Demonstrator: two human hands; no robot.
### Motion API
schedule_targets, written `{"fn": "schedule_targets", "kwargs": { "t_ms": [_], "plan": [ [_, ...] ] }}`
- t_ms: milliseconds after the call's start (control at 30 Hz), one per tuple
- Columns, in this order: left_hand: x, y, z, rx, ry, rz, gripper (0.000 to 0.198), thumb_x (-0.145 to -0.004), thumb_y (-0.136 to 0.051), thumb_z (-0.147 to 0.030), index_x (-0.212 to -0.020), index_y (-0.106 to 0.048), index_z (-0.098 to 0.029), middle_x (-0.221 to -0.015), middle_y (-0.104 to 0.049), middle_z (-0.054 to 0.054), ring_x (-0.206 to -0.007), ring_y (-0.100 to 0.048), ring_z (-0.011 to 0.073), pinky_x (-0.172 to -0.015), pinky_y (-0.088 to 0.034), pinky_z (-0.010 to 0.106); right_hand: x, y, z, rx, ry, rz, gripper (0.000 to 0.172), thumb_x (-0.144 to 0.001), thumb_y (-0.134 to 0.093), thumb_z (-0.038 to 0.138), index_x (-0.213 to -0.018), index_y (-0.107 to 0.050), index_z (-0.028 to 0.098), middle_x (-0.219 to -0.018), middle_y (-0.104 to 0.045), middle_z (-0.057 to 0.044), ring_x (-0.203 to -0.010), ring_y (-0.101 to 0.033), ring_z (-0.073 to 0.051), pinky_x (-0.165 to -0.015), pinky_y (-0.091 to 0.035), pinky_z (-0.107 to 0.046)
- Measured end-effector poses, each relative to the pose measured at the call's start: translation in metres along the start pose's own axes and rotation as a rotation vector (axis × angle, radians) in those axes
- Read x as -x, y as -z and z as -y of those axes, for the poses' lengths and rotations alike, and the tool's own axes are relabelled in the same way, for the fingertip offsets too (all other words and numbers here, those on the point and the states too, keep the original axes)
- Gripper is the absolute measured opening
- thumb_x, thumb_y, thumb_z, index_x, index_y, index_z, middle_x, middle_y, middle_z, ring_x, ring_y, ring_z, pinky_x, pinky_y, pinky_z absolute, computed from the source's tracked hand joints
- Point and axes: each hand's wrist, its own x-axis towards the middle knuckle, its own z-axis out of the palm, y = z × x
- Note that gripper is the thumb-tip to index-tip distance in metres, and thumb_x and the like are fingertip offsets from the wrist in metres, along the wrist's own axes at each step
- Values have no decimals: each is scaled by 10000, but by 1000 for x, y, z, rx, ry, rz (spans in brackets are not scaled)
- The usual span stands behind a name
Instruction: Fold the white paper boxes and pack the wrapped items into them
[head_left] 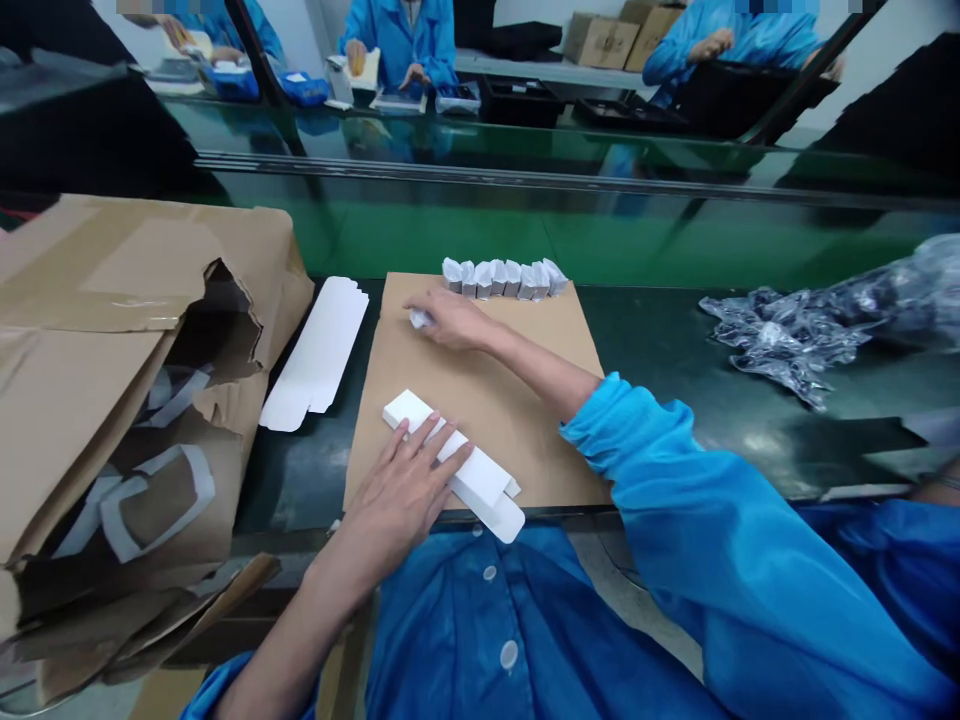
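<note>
A white box [484, 472] is being covered by the slightly spread fingers of the left hand [405, 480]; whether it is also being gripped by the thumb cannot be told. It is lying aslant on the near part of a cardboard sheet [540, 440], its open end projecting past the near edge of the bench [645, 340]. A small wrapped packet [421, 318] is being pinched by the right hand [454, 320] near the sheet's far left corner. Along the far edge, a row of wrapped packets [504, 280] is standing. Beside the sheet's left edge, a flat white carton [315, 355] is lying; farther left, a torn brown carton [112, 260] is being seen.
</note>
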Motion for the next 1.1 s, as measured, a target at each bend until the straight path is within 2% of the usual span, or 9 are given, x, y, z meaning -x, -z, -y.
{"fn": "schedule_targets", "kwargs": {
  "t_ms": [167,267,367,433,533,700,800,900,1100],
  "plan": [
    [-3,1,7,-53,130,19,473,-893,-607,-352,-1339,-581,-200,-1205,-630,154,-1120,-548,339,-989,-437,514,94,8,-25,-418,-150,-169,362,-808,-590,178,-1159,-508,142,-1135,-636,-77,-974,-624,-168,-858,-509,-299],
    [-6,0,12,-78,199,44,527,-880,-598,-461,-1308,-601,-153,-1071,-617,187,-981,-551,357,-877,-469,513,162,6,-41,-403,-287,-201,305,-776,-630,187,-1065,-545,146,-1100,-652,-96,-974,-627,-197,-891,-505,-361],
    [-13,0,11,-59,208,59,569,-898,-537,-515,-1319,-576,-135,-1124,-599,210,-1009,-540,379,-876,-464,529,204,6,-46,-350,-345,-199,467,-750,-673,173,-1203,-560,176,-1244,-622,-112,-1127,-581,-239,-1002,-449,-438],
    [-21,2,8,-13,136,72,593,-913,-517,-493,-1394,-506,-147,-1251,-569,210,-1113,-519,388,-939,-443,533,212,7,-45,-254,-315,-152,574,-756,-699,179,-1306,-536,191,-1327,-592,-108,-1223,-527,-256,-1059,-407,-456],
    [-37,3,1,92,-16,135,525,-952,-461,-326,-1470,-425,-249,-1394,-513,145,-1228,-494,331,-1004,-422,477,209,9,-43,-79,-257,-87,473,-834,-654,192,-1298,-569,159,-1245,-641,-112,-1179,-547,-256,-1030,-431,-429],
    [-43,-1,1,183,-54,233,438,-962,-401,-194,-1255,-625,-430,-1350,-530,78,-1148,-529,287,-874,-454,442,217,14,-32,8,-301,-101,392,-858,-678,244,-1228,-617,129,-1140,-666,-133,-1093,-588,-272,-945,-476,-414],
    [-35,0,2,195,-48,167,427,-943,-423,-148,-1117,-709,-412,-1341,-529,87,-1124,-534,288,-842,-444,442,232,11,-10,-155,-347,-169,386,-837,-723,279,-1187,-631,144,-1083,-685,-101,-950,-635,-226,-866,-514,-374],
    [-28,3,0,184,-75,89,435,-918,-438,-99,-1065,-736,-379,-1377,-514,98,-1152,-533,295,-849,-437,443,241,2,16,-268,-191,-150,379,-882,-684,296,-1228,-604,164,-1107,-674,-95,-985,-633,-218,-883,-525,-366],
    [-27,3,-4,203,-153,111,475,-886,-446,-37,-1113,-718,-354,-1432,-500,103,-1238,-511,308,-903,-436,458,226,-14,45,-97,-66,4,329,-967,-450,136,-1274,-567,144,-1147,-630,-154,-1066,-591,-281,-890,-542,-458]
  ]
}}
